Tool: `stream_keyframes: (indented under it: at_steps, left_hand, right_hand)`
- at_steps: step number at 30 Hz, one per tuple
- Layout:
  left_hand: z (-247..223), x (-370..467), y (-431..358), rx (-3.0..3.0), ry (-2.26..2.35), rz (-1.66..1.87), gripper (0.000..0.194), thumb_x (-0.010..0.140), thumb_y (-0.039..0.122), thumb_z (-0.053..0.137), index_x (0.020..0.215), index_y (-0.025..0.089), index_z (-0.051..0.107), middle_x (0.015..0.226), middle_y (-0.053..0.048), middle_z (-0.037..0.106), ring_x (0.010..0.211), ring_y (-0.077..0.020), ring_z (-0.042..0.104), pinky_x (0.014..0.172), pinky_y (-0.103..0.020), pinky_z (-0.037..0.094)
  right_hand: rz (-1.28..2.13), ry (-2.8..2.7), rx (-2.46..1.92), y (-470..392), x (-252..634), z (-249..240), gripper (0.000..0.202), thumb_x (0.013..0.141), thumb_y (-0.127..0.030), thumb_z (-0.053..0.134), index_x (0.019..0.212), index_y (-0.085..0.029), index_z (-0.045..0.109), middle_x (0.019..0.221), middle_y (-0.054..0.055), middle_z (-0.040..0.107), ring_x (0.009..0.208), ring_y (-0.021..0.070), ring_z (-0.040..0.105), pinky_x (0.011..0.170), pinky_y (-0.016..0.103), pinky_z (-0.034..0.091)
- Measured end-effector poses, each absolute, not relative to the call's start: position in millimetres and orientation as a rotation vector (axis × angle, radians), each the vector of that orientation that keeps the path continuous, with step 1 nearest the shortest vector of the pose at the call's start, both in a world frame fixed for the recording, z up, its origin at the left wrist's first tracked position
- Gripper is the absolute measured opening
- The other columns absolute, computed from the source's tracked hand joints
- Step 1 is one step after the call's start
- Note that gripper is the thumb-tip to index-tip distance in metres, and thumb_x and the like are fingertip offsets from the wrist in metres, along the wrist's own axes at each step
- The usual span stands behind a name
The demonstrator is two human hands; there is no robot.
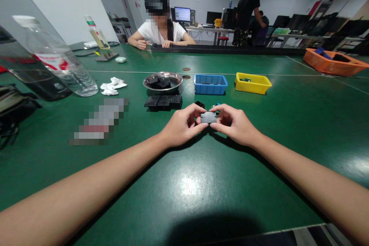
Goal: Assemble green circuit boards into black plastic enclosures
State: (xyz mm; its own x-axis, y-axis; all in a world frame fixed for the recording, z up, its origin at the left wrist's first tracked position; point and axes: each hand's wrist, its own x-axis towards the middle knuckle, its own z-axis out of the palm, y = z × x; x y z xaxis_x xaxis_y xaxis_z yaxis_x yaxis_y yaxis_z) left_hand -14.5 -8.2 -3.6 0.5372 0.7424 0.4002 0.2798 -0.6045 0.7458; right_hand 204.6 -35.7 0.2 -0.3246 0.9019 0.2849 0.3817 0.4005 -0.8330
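Observation:
Between my two hands is a small grey rectangular plastic casing (208,117), held just over the green table (184,184). My left hand (184,125) pinches its left end with thumb and fingers. The right end is gripped the same way by my right hand (235,125). Just behind the casing lie a small black square part (199,104) and some tiny green and blue pieces (216,106), partly hidden by my fingers. A row of black plastic casings (163,102) sits to the left, beyond my left hand.
Behind stand a metal bowl (163,81) of black parts, a blue bin (210,84) and a yellow bin (253,83) with green boards. An orange basket (336,62) is far right. Bottles (62,61), crumpled tissue (113,85) and a blurred-out flat object (99,123) lie left. A person (161,27) sits opposite.

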Motion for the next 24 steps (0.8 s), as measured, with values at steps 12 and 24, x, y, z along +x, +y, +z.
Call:
stream_keyframes:
  at_steps: [12,24]
  left_hand:
    - [-2.5,-13.5,-8.3,2.140,0.825,0.964,0.029,0.088,0.032,0.069,0.110,0.015,0.060,0.075,0.004,0.058,0.057,-0.0080,0.050,0.054,-0.020,0.039]
    - [-1.1,-15.7,-9.6,2.224,0.813,1.011,0.030,0.087,0.032,0.070,0.112,0.017,0.062,0.083,0.001,0.062,0.059,-0.0078,0.052,0.056,-0.020,0.043]
  right_hand:
    - [0.780,-1.894,-1.105,-36.3,205.4,0.0,0.035,0.085,-0.035,0.073,0.115,-0.019,0.065,0.068,-0.004,0.062,0.057,0.0128,0.055,0.059,0.027,0.041]
    - [0.792,-1.959,-1.145,-34.9,203.4,-1.4,0.032,0.085,-0.036,0.074,0.113,-0.019,0.071,0.068,-0.003,0.065,0.057,0.0130,0.055,0.062,0.027,0.041]
